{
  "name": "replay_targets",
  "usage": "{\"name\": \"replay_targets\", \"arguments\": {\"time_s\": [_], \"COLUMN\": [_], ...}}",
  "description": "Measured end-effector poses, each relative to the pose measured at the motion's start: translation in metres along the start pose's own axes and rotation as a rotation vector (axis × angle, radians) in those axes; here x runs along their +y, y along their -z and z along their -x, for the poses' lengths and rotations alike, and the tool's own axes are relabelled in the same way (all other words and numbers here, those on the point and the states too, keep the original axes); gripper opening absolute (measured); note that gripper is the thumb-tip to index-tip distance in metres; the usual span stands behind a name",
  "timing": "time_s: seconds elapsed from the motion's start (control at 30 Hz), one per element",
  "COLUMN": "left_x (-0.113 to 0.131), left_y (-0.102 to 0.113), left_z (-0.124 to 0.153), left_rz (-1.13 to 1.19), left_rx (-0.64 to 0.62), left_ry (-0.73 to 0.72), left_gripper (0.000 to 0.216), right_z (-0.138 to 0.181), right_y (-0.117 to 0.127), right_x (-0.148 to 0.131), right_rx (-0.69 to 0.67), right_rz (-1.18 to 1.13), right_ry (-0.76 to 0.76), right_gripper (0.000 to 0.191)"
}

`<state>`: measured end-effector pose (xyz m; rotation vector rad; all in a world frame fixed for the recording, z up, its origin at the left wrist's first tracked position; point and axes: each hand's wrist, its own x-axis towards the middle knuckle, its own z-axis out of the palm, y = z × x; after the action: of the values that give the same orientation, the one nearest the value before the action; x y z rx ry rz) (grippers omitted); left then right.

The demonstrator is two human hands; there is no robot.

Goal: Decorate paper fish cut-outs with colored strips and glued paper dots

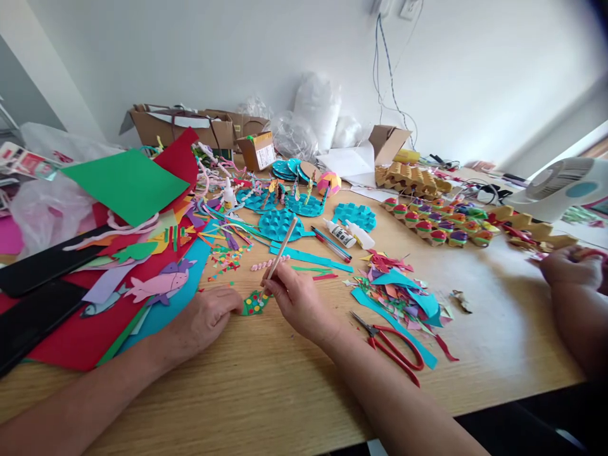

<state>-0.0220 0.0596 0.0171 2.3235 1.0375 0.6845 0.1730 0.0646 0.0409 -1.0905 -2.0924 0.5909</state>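
Observation:
My right hand [295, 297] is closed round a thin pale stick [283, 247], held slanting with its upper end away from me. Its lower end is at a small green paper cutout [255, 303] covered in yellow, red and white dots. The fingers of my left hand [211, 311] are closed at the cutout's left edge, holding it against the table. A twisted pink strip [270, 263] lies just beyond my hands, with tiny coloured paper bits [227, 261] to its left. Red-handled scissors [392, 345] rest to the right of my right forearm.
Coloured sheets with fish cutouts [159, 283] are stacked at left. Paper scraps [403, 288] lie at right, near glue bottles [340, 233] and pens [332, 246]. Blue egg-carton pieces [280, 225] and painted cartons [439, 223] stand behind. Another person's hand [572, 269] is at far right, near a white fan [560, 187].

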Motion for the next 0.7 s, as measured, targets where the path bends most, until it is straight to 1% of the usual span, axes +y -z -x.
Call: {"name": "replay_targets", "arguments": {"time_s": [0.53,0.7], "left_x": [-0.0023,-0.0019], "left_y": [-0.0007,-0.0007], "left_z": [0.0009,0.0002], "left_rz": [-0.092,-0.148], "left_rx": [-0.024,-0.026], "left_ry": [-0.052,-0.073], "left_gripper": [0.028,0.028], "right_z": [-0.0018,-0.0019], "right_y": [-0.0061,-0.0086], "right_x": [0.0062,0.0096], "right_rx": [-0.008,0.006], "right_rz": [0.041,0.061], "right_ry": [-0.005,0.051], "right_gripper": [0.010,0.010]}}
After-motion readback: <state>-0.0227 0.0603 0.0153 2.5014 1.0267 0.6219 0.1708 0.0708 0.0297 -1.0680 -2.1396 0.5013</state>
